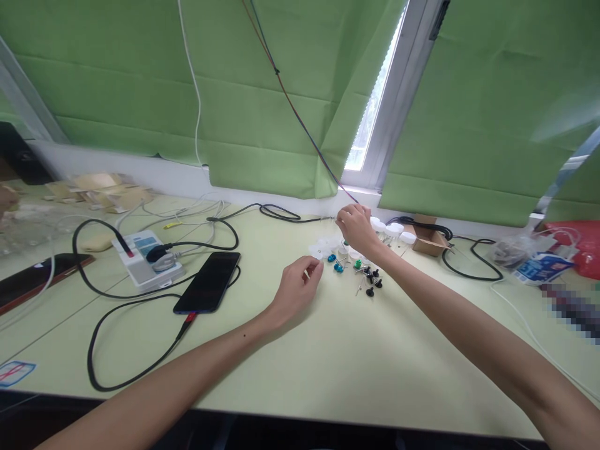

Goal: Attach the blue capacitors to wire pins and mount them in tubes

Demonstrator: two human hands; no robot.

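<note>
My left hand (299,284) is low over the table with thumb and forefinger pinched together. A small whitish bit shows at its fingertips, too small to name. Farther off, my right hand (357,228) is closed, fingers pointing down beside several white-lidded small jars (394,230); whatever is in its fingers is hidden. Between and below the hands lie small blue-headed pieces (338,267), a green-headed piece (358,264) and black-headed pieces (370,292) with thin metal stems. Translucent white pieces (323,246) lie just beyond my left hand.
A black phone (207,282) with a cable plugged in lies to the left, near a white power strip (147,259). An open cardboard box (429,237) and a coiled black cable stand at the back right. Plastic bags (510,250) lie at far right. Thin wires hang before the green blinds.
</note>
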